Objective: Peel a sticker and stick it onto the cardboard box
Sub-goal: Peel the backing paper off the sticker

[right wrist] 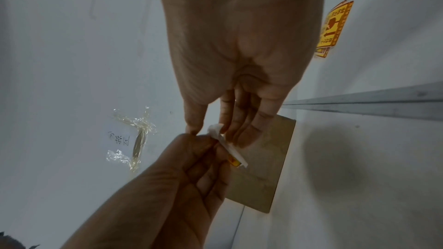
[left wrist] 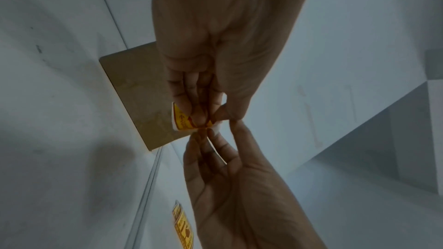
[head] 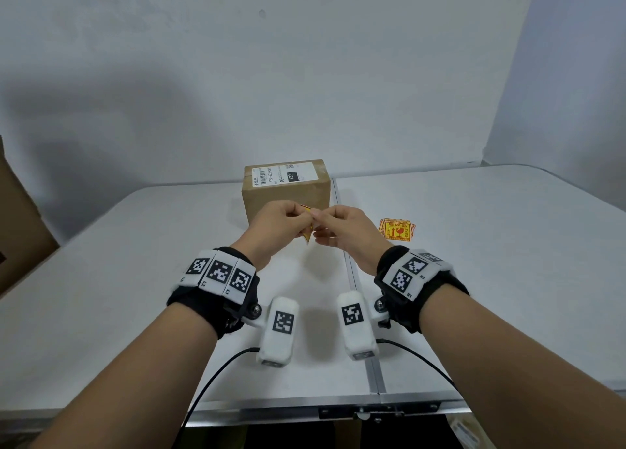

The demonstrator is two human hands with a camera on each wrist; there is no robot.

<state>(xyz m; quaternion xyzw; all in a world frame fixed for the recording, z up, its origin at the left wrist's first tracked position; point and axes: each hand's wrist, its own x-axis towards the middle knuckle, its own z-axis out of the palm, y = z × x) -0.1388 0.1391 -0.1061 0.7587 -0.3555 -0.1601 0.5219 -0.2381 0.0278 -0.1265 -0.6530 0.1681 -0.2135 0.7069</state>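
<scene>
Head view: left hand and right hand each grip the yellow-red paper sticker before the brown cardboard box; more stickers lie right on the white worktop.

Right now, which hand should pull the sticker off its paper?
Probably the right hand. Its fingertips already pinch the white backing corner that is lifting away, while the left hand grips the yellow sticker steady in front of the cardboard box.
</scene>
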